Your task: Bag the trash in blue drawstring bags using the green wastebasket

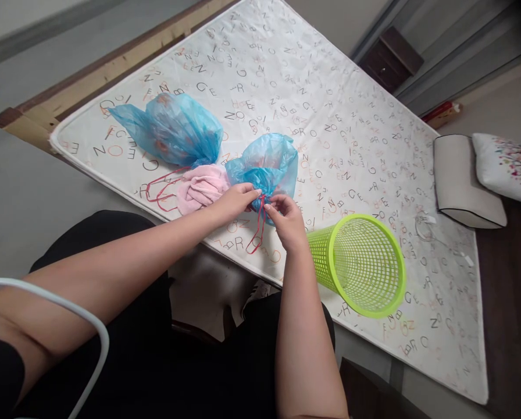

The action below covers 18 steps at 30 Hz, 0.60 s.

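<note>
A blue plastic bag (274,152), puffed out with something orange-toned inside, lies on the mattress with its gathered neck toward me. Around that neck runs a red string (259,230), whose loop hangs down between my hands. My left hand (242,199) pinches the string at the left of the neck. On the right side, my right hand (286,216) is closed with thumb and finger on the same string. Just left of the bag lies a bunched pink cloth (203,187). Behind it rests a second filled blue bag (177,128), with more red string (158,192) near the cloth.
A green mesh basket (321,256) lies on its side right of my right hand, its mouth facing right. Under everything is a letter-printed mattress (330,157) on a wooden frame (90,75). A beige cushion (461,180) and a white pillow (505,169) sit far right.
</note>
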{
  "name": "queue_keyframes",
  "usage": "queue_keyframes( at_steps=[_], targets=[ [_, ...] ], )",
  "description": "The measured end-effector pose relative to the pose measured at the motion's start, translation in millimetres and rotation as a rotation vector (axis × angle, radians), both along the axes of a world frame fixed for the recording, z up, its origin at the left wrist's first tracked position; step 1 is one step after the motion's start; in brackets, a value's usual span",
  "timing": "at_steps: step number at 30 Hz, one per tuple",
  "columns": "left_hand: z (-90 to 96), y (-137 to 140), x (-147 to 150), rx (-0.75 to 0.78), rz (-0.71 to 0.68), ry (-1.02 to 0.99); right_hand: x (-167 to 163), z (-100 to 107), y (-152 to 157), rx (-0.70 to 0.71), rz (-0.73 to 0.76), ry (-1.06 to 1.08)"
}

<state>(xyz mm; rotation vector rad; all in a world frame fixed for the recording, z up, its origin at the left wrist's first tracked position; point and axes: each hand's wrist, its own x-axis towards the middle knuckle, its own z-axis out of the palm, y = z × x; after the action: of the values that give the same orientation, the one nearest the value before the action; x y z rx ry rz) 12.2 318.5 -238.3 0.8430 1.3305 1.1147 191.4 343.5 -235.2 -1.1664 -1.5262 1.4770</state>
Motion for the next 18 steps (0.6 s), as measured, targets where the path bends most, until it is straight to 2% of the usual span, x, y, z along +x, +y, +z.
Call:
queue_keyframes(
  at_steps=[5, 11, 14, 18],
  targets=[
    [4.9, -6.4, 2.8, 0.062, -0.176, 0.197, -5.9, -5.1, -0.4, -0.060, 0.003, 0.052],
    [5.6, -6.7, 1.3, 0.090, -0.293, 0.216, -1.0, -2.0, 1.1, -0.077, -0.115, 0.104],
    [5.8, -5.4, 1.8, 0.088, -0.270, 0.210, -2.3, -2.7, 1.4, -0.083, -0.152, 0.127],
    [3.4, -3.4, 2.7, 0.067, -0.112, 0.149, -6.7, -5.3, 1.8, -0.076, -0.201, 0.121]
  ],
)
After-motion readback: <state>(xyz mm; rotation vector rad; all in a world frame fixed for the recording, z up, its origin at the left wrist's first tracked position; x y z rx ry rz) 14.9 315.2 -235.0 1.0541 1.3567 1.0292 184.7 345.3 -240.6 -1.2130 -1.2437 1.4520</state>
